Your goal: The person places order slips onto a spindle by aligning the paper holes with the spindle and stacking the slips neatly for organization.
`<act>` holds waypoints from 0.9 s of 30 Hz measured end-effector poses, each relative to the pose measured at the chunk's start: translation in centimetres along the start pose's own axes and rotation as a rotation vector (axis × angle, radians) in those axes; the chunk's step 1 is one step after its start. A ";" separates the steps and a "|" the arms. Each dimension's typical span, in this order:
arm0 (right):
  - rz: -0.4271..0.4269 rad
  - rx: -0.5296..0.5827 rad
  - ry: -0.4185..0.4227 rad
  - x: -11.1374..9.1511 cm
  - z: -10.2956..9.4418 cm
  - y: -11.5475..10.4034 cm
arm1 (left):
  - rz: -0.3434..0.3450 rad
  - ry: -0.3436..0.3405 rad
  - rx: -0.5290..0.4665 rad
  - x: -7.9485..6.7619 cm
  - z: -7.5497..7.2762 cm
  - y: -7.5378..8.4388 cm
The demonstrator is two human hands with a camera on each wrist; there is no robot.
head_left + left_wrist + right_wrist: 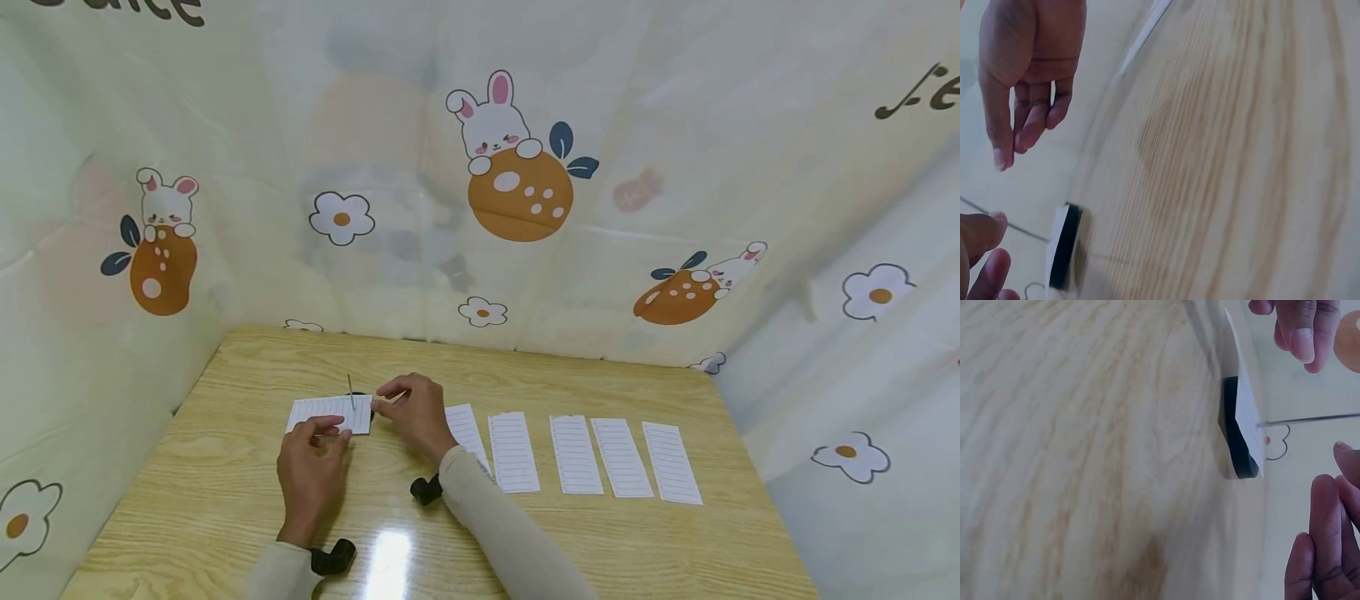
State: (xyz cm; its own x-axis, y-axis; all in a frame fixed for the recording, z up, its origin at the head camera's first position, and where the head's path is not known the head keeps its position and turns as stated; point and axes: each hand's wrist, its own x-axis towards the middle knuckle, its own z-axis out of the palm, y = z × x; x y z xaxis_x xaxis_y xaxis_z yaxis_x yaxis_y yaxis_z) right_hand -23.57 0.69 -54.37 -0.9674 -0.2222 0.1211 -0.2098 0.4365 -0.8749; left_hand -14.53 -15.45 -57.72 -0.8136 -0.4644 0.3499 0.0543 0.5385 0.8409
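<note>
A paper spike (pixel 350 388) with a dark base (pixel 1231 419) stands on the left part of the table. One lined paper slip (pixel 362 417) is pierced by its thin rod and lies low, just above the base. My left hand (pixel 311 467) is at the slip's near side, fingers loosely bent and holding nothing. My right hand (pixel 414 414) hovers at the right of the spike, its fingers relaxed. In the left wrist view, nothing shows between the right hand's fingers (pixel 1032 119). The right wrist view has the rod (pixel 1310 419) running between both hands.
Several lined paper slips lie in a row to the right, among them a middle slip (pixel 576 454) and the rightmost slip (pixel 672 463). My right forearm (pixel 498 517) passes in front of the nearest one. A printed curtain (pixel 405 275) hangs behind the wooden table (pixel 637 550).
</note>
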 end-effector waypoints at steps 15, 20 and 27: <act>0.013 0.036 0.012 -0.2 -2.4 0.7 | 0.012 -0.053 -0.035 -1.8 2.1 1.8; 0.006 0.029 0.020 -0.2 -3.3 1.2 | 0.007 -0.079 -0.046 -2.8 2.8 2.5; -0.019 0.037 0.038 -0.2 -4.5 2.0 | 0.019 -0.106 -0.084 -4.0 3.9 3.1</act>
State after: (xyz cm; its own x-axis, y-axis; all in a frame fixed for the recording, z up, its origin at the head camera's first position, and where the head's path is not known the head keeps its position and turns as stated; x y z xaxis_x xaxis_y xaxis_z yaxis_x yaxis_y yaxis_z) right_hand -24.41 5.55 -54.06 -0.9681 -0.1967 0.1553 -0.2238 0.3998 -0.8889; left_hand -13.38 -9.22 -58.15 -0.8681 -0.3758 0.3243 0.1148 0.4835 0.8678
